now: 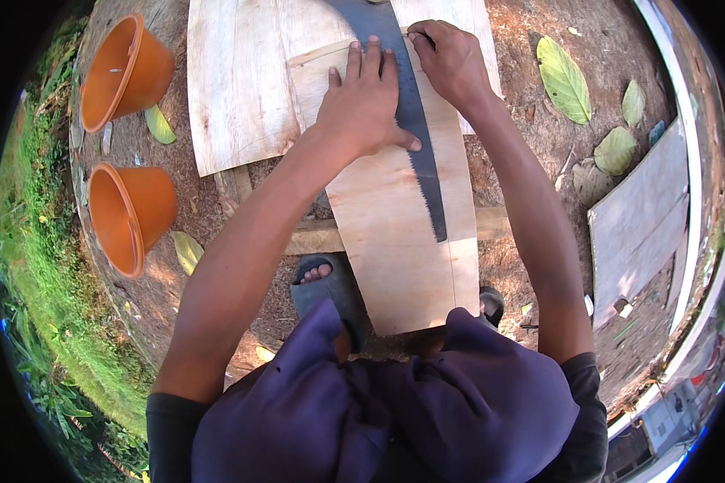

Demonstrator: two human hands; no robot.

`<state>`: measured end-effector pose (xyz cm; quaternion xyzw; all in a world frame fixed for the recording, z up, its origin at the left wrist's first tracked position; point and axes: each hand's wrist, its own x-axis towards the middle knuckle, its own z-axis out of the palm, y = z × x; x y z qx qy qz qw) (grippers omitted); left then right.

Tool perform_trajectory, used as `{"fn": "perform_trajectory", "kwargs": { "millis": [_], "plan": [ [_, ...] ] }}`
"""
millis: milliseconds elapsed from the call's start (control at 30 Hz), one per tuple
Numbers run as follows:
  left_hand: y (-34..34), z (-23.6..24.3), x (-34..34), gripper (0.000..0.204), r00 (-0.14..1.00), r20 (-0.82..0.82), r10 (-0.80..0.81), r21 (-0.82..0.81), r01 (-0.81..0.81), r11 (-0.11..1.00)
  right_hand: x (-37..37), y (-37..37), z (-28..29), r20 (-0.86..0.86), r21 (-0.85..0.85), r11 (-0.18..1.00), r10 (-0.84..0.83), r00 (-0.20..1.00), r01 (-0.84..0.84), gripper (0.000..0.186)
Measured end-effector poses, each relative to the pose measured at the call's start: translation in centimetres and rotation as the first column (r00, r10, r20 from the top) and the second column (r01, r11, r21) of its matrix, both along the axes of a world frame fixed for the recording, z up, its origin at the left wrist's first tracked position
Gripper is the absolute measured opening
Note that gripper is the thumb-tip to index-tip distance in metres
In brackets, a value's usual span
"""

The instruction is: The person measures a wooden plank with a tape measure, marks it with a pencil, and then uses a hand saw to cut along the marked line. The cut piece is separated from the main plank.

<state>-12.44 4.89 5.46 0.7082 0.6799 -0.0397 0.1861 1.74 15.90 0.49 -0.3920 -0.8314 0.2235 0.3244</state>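
A plywood piece (391, 258) lies lengthwise in front of me, its near end between my feet. On it rests a dark handsaw blade (428, 189), teeth toward the left and narrow tip toward me; its handle is mostly out of view. My left hand (366, 105) lies spread over the blade and the wood, fingers stretched forward and thumb across the toothed edge. Beside the blade's smooth right edge, my right hand (457, 64) is closed in a pinch near the board's far end. What it pinches is hidden. A thin line runs along the board near the saw tip.
A larger plywood sheet (238, 88) lies beneath the far end, and a wooden strip (322, 239) crosses under the board. Two orange pots (149, 68) (149, 205) lie tipped at left. Leaves (564, 79) and a grey panel (640, 221) are on the right.
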Motion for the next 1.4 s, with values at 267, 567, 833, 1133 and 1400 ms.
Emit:
{"fn": "perform_trajectory", "kwargs": {
  "millis": [267,567,833,1133,1400],
  "plan": [
    [0.0,0.2,0.0,0.137,1.000,0.001,-0.012,-0.001,0.012,1.000,-0.7,1.3,-0.4,0.033,0.057,0.998,-0.007,0.999,0.005,0.017],
    [0.0,0.1,0.0,0.136,1.000,0.000,-0.010,0.001,0.010,1.000,-0.9,1.4,0.0,0.056,-0.017,0.999,-0.030,0.998,0.031,0.019],
    [0.1,0.1,0.1,0.136,1.000,-0.016,-0.009,0.002,0.009,1.000,-0.5,1.5,0.3,0.074,-0.009,1.000,0.015,0.997,-0.014,0.019],
    [0.1,0.0,0.1,0.136,1.000,-0.030,-0.002,-0.008,0.002,1.000,0.9,-0.4,1.6,0.189,-0.074,0.996,0.059,0.980,-0.045,0.020],
    [0.1,-0.1,0.0,0.136,1.000,-0.031,0.001,-0.023,-0.001,1.000,2.6,-3.5,2.9,0.186,-0.208,0.978,0.057,0.981,-0.017,0.019]
  ]
}}
